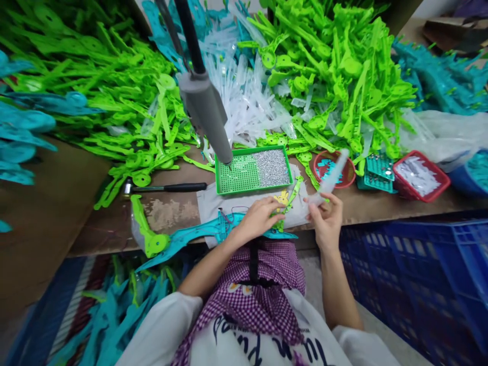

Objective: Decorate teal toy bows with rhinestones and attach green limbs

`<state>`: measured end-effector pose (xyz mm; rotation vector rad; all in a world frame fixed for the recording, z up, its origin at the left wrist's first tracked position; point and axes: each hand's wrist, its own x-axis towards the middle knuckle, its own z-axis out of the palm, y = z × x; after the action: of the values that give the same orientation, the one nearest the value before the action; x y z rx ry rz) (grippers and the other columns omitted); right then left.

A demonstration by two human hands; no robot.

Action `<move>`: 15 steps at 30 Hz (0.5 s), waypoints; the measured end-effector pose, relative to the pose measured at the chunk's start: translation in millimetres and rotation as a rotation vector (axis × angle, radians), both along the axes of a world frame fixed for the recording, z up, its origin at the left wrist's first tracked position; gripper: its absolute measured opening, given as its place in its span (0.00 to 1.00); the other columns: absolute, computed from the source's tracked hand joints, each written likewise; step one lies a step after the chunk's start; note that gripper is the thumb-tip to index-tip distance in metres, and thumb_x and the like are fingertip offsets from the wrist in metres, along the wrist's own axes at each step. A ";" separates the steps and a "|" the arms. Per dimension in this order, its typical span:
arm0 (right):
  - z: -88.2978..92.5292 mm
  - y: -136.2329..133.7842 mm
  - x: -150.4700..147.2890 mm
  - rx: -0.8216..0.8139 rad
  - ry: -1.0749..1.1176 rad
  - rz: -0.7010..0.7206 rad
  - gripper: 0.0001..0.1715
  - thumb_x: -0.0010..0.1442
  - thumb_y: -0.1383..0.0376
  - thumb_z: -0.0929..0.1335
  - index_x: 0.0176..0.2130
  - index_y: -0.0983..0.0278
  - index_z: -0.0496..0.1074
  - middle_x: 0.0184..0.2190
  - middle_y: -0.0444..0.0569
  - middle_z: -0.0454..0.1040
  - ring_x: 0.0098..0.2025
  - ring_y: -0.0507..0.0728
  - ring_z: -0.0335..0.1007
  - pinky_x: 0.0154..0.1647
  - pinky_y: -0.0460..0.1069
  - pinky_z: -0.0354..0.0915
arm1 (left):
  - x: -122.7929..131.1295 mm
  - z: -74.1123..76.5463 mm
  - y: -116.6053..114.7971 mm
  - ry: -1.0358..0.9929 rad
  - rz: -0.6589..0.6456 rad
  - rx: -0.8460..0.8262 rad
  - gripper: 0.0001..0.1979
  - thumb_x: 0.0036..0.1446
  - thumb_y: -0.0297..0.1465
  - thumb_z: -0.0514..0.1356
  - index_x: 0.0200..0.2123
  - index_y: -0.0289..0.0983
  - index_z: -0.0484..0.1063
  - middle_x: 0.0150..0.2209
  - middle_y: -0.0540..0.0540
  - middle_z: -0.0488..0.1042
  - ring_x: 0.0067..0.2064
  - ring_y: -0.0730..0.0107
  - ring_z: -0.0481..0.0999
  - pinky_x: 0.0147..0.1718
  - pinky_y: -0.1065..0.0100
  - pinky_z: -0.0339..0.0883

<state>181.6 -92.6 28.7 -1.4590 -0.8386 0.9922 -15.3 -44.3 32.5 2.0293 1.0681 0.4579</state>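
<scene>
A long teal plastic part (198,231) lies along the front edge of the bench, with a lime-green arm (152,239) at its left end. My left hand (261,218) bends over the right side of this teal part, fingers and thumb closed on it beside a lime-green piece (295,193) and a small yellow piece (282,197). Between the thumb and fingers of my right hand (326,218) is a translucent plastic strip (333,175), tilted up and to the right. That strip is slightly blurred. My left palm hides part of the teal part.
A power screwdriver (208,114) hangs over a green tray (217,178) of screws. Left of it lies a hammer (168,187). Red baskets (444,180) hold small parts at right. Heaps of lime-green parts (343,66) line the back; blue crates (419,269) stand right.
</scene>
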 end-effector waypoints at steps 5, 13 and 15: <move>-19.7 -12.0 -5.0 -0.189 0.182 0.055 0.32 0.46 0.54 0.75 0.39 0.56 0.52 0.31 0.43 0.80 0.20 0.50 0.69 0.21 0.45 0.63 | -3.8 -14.2 -20.5 0.172 -0.163 0.039 0.41 0.50 0.50 0.65 0.63 0.38 0.59 0.56 0.37 0.67 0.58 0.50 0.65 0.55 0.52 0.59; -46.6 -11.7 -7.1 -0.337 0.205 0.204 0.26 0.45 0.49 0.75 0.36 0.63 0.69 0.23 0.43 0.76 0.24 0.52 0.72 0.27 0.47 0.70 | -1.9 -28.9 -28.7 0.202 -0.087 0.071 0.41 0.49 0.50 0.66 0.62 0.39 0.59 0.56 0.38 0.65 0.56 0.51 0.65 0.53 0.53 0.59; -46.0 -10.8 -5.1 -0.358 0.199 0.225 0.26 0.44 0.49 0.75 0.35 0.64 0.71 0.22 0.43 0.75 0.23 0.52 0.71 0.26 0.47 0.70 | -2.6 -28.9 -28.8 0.202 -0.083 0.081 0.40 0.49 0.49 0.66 0.61 0.38 0.60 0.55 0.39 0.66 0.56 0.52 0.65 0.52 0.54 0.60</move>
<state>176.5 -103.4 -17.3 -1.5526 -0.7140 1.4925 -17.9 -73.1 3.6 2.2187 1.0946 0.2615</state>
